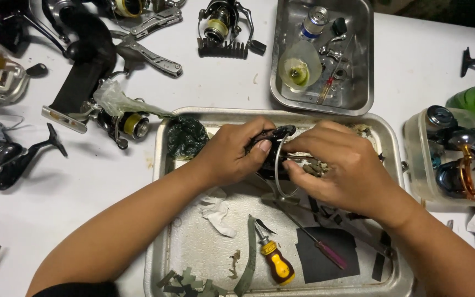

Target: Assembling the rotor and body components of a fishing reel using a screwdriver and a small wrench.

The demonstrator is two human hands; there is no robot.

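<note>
A white surface [221, 82] carries scattered fishing reels and two metal trays. Over the larger tray [160, 181], the left hand [229, 154] is clamped around a black reel body [270, 144], while the right hand [342, 165] pinches its wire bail [277, 170]. A yellow-handled screwdriver [277, 263] and crumpled tissue [218, 212] lie in the tray below.

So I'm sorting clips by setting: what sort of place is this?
Probably a fishing-reel repair bench: both hands work on a black reel part over a dented metal tray, a yellow-handled screwdriver lies in it, and a black-and-gold spinning reel lies on the white table.
</note>
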